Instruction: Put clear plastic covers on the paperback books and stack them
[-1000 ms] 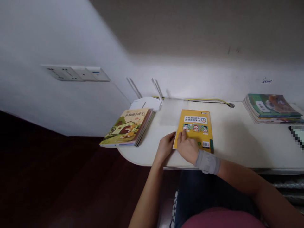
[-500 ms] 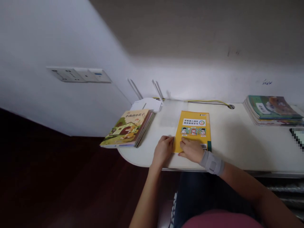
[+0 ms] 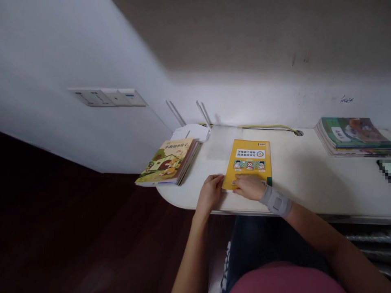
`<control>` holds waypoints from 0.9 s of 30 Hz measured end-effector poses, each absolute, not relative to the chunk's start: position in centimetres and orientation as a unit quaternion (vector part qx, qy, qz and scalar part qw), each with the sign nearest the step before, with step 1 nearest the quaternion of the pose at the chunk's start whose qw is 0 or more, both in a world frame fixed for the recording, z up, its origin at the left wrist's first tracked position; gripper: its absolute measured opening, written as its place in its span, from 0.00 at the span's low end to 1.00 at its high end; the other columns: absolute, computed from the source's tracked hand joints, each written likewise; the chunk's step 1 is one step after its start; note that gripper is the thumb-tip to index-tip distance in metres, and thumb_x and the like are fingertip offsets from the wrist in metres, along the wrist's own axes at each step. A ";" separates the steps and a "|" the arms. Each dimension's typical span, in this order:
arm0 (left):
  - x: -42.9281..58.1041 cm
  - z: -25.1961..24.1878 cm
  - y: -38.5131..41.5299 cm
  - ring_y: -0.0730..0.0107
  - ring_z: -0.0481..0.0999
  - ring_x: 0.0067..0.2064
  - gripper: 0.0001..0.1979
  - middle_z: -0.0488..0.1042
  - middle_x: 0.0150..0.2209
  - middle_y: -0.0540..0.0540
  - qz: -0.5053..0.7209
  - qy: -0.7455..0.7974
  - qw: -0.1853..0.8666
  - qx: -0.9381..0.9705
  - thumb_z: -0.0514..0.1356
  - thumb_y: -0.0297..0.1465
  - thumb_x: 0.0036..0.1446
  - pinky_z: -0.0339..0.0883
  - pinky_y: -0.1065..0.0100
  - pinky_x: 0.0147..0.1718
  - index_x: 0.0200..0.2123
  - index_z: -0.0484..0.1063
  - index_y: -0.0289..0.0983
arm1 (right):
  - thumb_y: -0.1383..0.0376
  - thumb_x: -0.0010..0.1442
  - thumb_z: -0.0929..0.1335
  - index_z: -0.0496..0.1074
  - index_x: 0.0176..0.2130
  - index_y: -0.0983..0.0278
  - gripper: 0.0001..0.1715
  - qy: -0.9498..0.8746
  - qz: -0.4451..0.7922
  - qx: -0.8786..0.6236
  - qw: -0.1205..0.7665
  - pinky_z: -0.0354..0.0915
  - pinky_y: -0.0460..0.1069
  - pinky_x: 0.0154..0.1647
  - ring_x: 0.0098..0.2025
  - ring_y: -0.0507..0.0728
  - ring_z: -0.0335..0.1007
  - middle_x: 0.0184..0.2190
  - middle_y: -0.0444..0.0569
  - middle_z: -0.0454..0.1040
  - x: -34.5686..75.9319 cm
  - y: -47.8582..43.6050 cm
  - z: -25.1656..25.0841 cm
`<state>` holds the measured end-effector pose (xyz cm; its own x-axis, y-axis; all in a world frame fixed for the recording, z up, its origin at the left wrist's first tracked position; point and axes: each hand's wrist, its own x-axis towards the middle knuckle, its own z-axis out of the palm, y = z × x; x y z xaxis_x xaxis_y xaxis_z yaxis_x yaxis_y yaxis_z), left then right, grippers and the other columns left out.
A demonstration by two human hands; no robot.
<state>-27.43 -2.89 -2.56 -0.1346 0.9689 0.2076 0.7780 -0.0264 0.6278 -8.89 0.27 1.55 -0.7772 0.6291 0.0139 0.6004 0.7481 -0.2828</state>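
A yellow book (image 3: 251, 165) with white panels and cartoon figures on its cover lies on the white desk in front of me. My left hand (image 3: 211, 189) is closed at the book's lower left edge, thumb and fingertips pinching there. Over the lower part of the cover, my right hand (image 3: 249, 187) grips the near edge, its fingers on top and its thumb low at the edge. A grey band (image 3: 276, 201) wraps the right wrist. A pale strip shows under the book's near edge beside the right thumb.
To the left, a stack of picture books (image 3: 166, 162) overhangs the curved desk edge, before a white router (image 3: 191, 132) with antennas. Another book stack (image 3: 354, 132) stands at right, near a dark-edged device (image 3: 380, 165). A yellow cable (image 3: 269, 127) runs along the wall.
The view has shifted slightly. My right hand has slid a little along the book's near edge, and a pale strip now shows under that edge. Both hands stay at the book.
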 end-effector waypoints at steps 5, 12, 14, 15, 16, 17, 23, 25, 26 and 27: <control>-25.1 -1.4 -4.2 0.59 0.71 0.52 0.22 0.71 0.51 0.37 0.435 0.692 0.127 0.562 0.48 0.39 0.62 0.64 0.58 0.53 0.53 0.68 0.35 | 0.69 0.62 0.60 0.71 0.40 0.67 0.12 -0.919 0.116 -0.366 0.088 0.66 0.50 0.39 0.39 0.58 0.73 0.36 0.53 0.77 -8.6 -0.7 1.8; -17.8 -0.9 -5.0 0.60 0.54 0.65 0.31 0.48 0.67 0.37 0.515 0.515 0.256 0.636 0.39 0.45 0.65 0.60 0.58 0.58 0.67 0.39 0.41 | 0.71 0.59 0.58 0.51 0.63 0.70 0.34 -0.873 0.109 -0.420 0.223 0.68 0.52 0.45 0.48 0.59 0.71 0.52 0.59 0.71 -5.6 -1.8 3.7; -16.1 -0.3 -4.7 0.59 0.46 0.68 0.31 0.42 0.68 0.39 0.470 0.470 0.214 0.715 0.41 0.44 0.65 0.52 0.56 0.62 0.67 0.38 0.41 | 0.72 0.59 0.56 0.47 0.65 0.71 0.35 -0.859 0.091 -0.438 0.250 0.69 0.52 0.46 0.49 0.59 0.70 0.54 0.59 0.69 -3.6 -2.2 4.4; -15.4 0.1 -4.6 0.58 0.43 0.68 0.31 0.40 0.69 0.40 0.450 0.450 0.191 0.748 0.42 0.43 0.65 0.49 0.54 0.62 0.67 0.37 0.42 | 0.72 0.60 0.55 0.46 0.65 0.71 0.35 -0.851 0.077 -0.451 0.256 0.69 0.51 0.44 0.47 0.58 0.71 0.54 0.59 0.69 -2.6 -2.5 4.6; -14.6 0.5 -4.5 0.58 0.41 0.68 0.30 0.38 0.69 0.40 0.432 0.431 0.168 0.775 0.43 0.41 0.66 0.47 0.53 0.63 0.67 0.36 0.43 | 0.71 0.61 0.54 0.45 0.65 0.71 0.34 -0.841 0.062 -0.468 0.262 0.70 0.51 0.43 0.45 0.58 0.73 0.53 0.59 0.70 -1.4 -2.8 4.6; -13.9 0.9 -4.3 0.57 0.39 0.68 0.30 0.36 0.69 0.41 0.416 0.414 0.146 0.797 0.44 0.38 0.66 0.46 0.51 0.63 0.67 0.35 0.44 | 0.71 0.62 0.54 0.46 0.65 0.71 0.34 -0.829 0.045 -0.488 0.271 0.70 0.51 0.42 0.44 0.58 0.74 0.53 0.59 0.71 -0.3 -3.1 4.4; -9.1 1.8 -3.2 0.52 0.35 0.68 0.32 0.36 0.69 0.40 0.328 0.367 0.043 0.869 0.47 0.28 0.63 0.47 0.44 0.61 0.67 0.39 0.43 | 0.66 0.65 0.54 0.51 0.64 0.69 0.30 -0.734 0.018 -0.584 0.347 0.71 0.49 0.38 0.34 0.56 0.76 0.43 0.57 0.77 5.7 -4.8 1.6; -7.5 1.3 -2.6 0.50 0.35 0.68 0.30 0.42 0.68 0.38 0.293 0.372 0.008 0.881 0.48 0.27 0.62 0.47 0.42 0.60 0.66 0.46 0.41 | 0.65 0.65 0.54 0.55 0.62 0.69 0.28 -0.714 0.046 -0.595 0.365 0.71 0.48 0.37 0.32 0.54 0.76 0.39 0.53 0.79 7.4 -4.9 0.8; -6.8 1.0 -2.2 0.50 0.35 0.68 0.27 0.46 0.67 0.37 0.278 0.375 -0.011 0.884 0.49 0.27 0.62 0.47 0.41 0.60 0.65 0.50 0.40 | 0.64 0.65 0.55 0.57 0.61 0.69 0.27 -0.707 0.058 -0.599 0.371 0.71 0.47 0.37 0.32 0.54 0.76 0.37 0.52 0.79 8.1 -5.0 0.4; -6.3 0.7 -1.9 0.50 0.37 0.68 0.25 0.50 0.66 0.38 0.266 0.374 -0.028 0.888 0.49 0.27 0.63 0.47 0.41 0.60 0.63 0.55 0.40 | 0.64 0.65 0.55 0.59 0.60 0.69 0.26 -0.701 0.064 -0.604 0.373 0.71 0.47 0.37 0.32 0.54 0.77 0.36 0.52 0.79 8.9 -4.9 0.1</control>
<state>-6.28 -1.95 0.73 0.5777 0.6499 0.4938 0.6796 -0.7180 0.1500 8.89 -4.93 0.05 0.0094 0.8952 0.4456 0.7991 0.2611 -0.5415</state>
